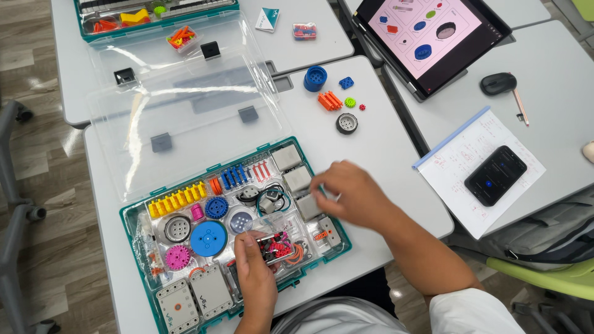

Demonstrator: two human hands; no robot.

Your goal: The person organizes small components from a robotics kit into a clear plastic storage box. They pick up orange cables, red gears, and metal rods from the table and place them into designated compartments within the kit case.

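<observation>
- Left hand [255, 272] is pinching a small clear box [275, 245] of red and dark bits, long side running left-right, over the near edge of the parts tray [133, 216].
- Right hand [352, 193] hovers loosely curled, holding nothing, at the tray's right edge by the grey blocks [298, 179].
- Tray's packed with gears, wheels and yellow and blue pegs; its clear lid [179, 105] lies open toward the counter's [383, 154] far edge.

- Two bare forearms enter from the bottom edge; no watch, ring or bracelet shows on either
- Left hand [255, 272] and right hand [354, 195] are ungloved, fingers [322, 180] bare
- A white short sleeve [473, 312] covers the right upper arm; white shirt fabric [328, 318] lies below
</observation>
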